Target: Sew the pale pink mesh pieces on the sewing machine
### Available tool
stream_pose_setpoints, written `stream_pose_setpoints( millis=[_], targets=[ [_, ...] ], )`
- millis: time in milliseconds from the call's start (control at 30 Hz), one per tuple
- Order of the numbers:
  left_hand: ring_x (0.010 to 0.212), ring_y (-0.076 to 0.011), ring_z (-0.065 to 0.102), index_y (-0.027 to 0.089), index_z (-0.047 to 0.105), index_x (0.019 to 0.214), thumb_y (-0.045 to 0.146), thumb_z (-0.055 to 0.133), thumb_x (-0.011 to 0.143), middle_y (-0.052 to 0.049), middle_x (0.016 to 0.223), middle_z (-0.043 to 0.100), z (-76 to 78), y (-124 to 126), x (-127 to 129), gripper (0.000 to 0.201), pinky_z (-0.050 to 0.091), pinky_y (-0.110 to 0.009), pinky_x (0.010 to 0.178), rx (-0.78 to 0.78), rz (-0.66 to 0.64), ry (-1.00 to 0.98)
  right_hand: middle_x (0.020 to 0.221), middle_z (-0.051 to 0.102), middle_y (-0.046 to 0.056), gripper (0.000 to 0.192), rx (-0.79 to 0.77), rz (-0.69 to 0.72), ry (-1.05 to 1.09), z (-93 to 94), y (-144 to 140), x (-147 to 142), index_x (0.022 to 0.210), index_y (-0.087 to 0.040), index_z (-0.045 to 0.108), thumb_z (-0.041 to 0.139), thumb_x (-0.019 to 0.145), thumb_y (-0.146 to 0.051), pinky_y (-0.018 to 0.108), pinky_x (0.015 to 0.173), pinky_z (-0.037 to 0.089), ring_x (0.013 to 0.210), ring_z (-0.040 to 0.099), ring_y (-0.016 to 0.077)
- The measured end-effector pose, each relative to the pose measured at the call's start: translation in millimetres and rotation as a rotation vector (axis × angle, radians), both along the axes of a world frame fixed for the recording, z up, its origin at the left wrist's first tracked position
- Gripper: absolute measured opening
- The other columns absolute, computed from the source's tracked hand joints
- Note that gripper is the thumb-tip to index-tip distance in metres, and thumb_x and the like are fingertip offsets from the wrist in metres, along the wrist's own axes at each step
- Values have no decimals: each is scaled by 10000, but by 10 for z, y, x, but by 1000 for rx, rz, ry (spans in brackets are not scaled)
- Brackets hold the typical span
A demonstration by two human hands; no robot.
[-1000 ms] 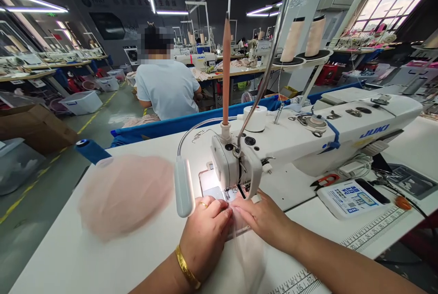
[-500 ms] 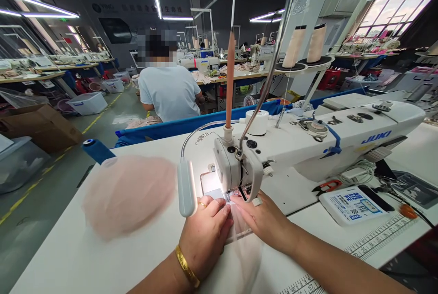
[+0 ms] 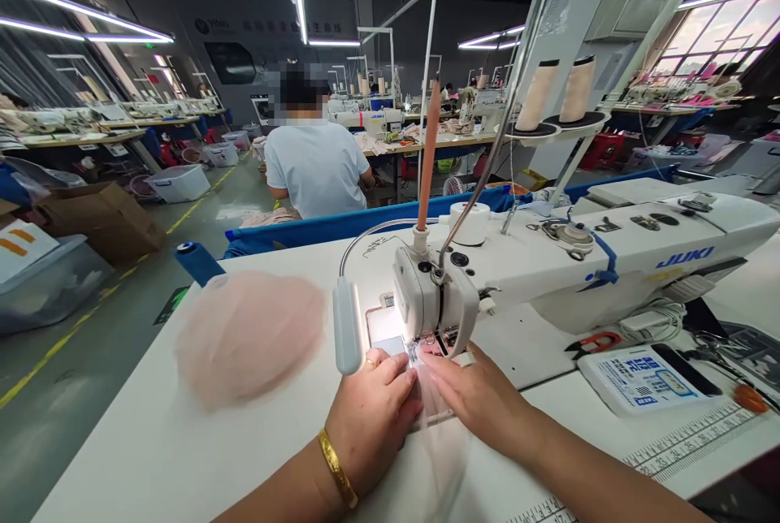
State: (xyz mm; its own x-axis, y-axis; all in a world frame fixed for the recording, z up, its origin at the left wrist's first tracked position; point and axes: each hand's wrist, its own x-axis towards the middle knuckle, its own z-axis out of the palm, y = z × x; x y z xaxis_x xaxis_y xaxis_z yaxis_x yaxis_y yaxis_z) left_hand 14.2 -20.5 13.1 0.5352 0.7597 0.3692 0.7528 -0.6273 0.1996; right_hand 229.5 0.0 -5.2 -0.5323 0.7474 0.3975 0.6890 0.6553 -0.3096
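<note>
Since the earlier frames the view has shifted a little, so that the machine and hands sit further right and lower in the picture, while both hands are kept pressed at the needle area as before. Nearest, the left hand [image 3: 374,413], with a gold bangle at the wrist, is laid knuckles up on the sheer pink fabric [image 3: 435,425], fingers curled and pressing it flat rather than gripping. The right hand [image 3: 478,397] is laid flat beside it, fingers extended toward the presser foot [image 3: 426,344]. The fabric lies between and beneath the two hands, its long axis running from the table edge away toward the needle, just ahead of the fingertips; both hands are about equally near. Whether the fabric is pinched by either hand cannot be told, as it is nearly transparent. Just left, a lamp head [image 3: 347,324] is lit. Beyond stands the white sewing machine [image 3: 609,255]; a pile of pink mesh [image 3: 249,336] rests on the table [image 3: 152,450]. Farther off, another person [image 3: 317,166] is seated, back turned.
</note>
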Motion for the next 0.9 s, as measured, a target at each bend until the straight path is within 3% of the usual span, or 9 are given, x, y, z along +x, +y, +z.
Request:
stream_pose_setpoints(
  millis=[100, 200, 267, 333, 433, 567, 667, 800, 900],
  targets=[
    [919, -280, 616, 222, 704, 902, 382, 858, 770, -60, 1052, 716, 152, -54, -54, 258, 516, -417, 768, -160, -18, 61, 1110, 724, 92, 172, -89, 109, -19, 125, -45, 88, 1130, -236, 690, 630, 970, -249, 408, 862, 528, 1045, 629, 299],
    [875, -297, 590, 225, 659, 804, 652, 932, 514, -64, 995, 674, 220, -128, -78, 584, 491, -435, 737, -250, -71, 111, 1090, 720, 54, 357, -203, 240, -45, 294, -86, 168, 1107, -273, 681, 825, 843, -465, 417, 924, 507, 1035, 627, 294],
    [853, -285, 575, 223, 622, 795, 553, 933, 523, -64, 992, 658, 176, -169, -65, 528, 473, -429, 735, -211, -96, 99, 1107, 712, 31, 300, -252, 289, -66, 361, -90, 189, 1044, -275, 678, 848, 835, -409, 403, 942, 489, 1032, 626, 270],
    [792, -230, 551, 218, 559, 766, 262, 774, 706, -44, 921, 642, 82, -180, -39, 227, 446, -384, 723, -131, -102, 29, 1058, 714, 14, 105, -263, 288, -90, 362, -76, 185, 937, -252, 661, 756, 908, -220, 378, 912, 479, 985, 629, 239],
    [692, -177, 491, 225, 442, 735, 35, 486, 725, -11, 768, 573, -50, -115, -4, 195, 393, -315, 646, -127, -95, -152, 933, 713, 12, 196, -243, 265, -57, 267, -39, 156, 886, -225, 623, 560, 926, -44, 375, 890, 469, 863, 625, 209],
    [631, -163, 455, 247, 384, 798, 67, 388, 774, 26, 699, 505, -68, 48, 12, 182, 369, -281, 589, -398, -12, -363, 940, 723, 44, 215, -198, 203, 170, 145, -9, 104, 982, -228, 638, 457, 953, -116, 380, 873, 486, 880, 628, 234],
    [652, -165, 461, 246, 414, 855, 110, 425, 751, 33, 735, 506, 5, 140, 27, 172, 382, -279, 607, -551, 55, -382, 949, 719, 54, 241, -237, 110, 365, 133, 5, 48, 949, -239, 656, 423, 1007, -222, 344, 813, 508, 902, 652, 236],
    [726, -187, 498, 240, 442, 801, 160, 498, 717, 11, 785, 532, 73, 220, 38, 129, 390, -295, 655, -564, 111, -281, 981, 728, 51, 256, -373, 6, 542, 127, 30, -21, 1036, -236, 667, 452, 1045, -373, 326, 816, 529, 917, 688, 231],
    [788, -198, 538, 232, 464, 726, 140, 477, 701, -3, 778, 555, 70, 270, 18, 97, 420, -302, 725, -562, 86, -266, 909, 720, 47, 283, -402, -29, 584, 92, 35, -46, 975, -220, 662, 471, 1031, -420, 316, 773, 524, 870, 680, 233]
  ],
)
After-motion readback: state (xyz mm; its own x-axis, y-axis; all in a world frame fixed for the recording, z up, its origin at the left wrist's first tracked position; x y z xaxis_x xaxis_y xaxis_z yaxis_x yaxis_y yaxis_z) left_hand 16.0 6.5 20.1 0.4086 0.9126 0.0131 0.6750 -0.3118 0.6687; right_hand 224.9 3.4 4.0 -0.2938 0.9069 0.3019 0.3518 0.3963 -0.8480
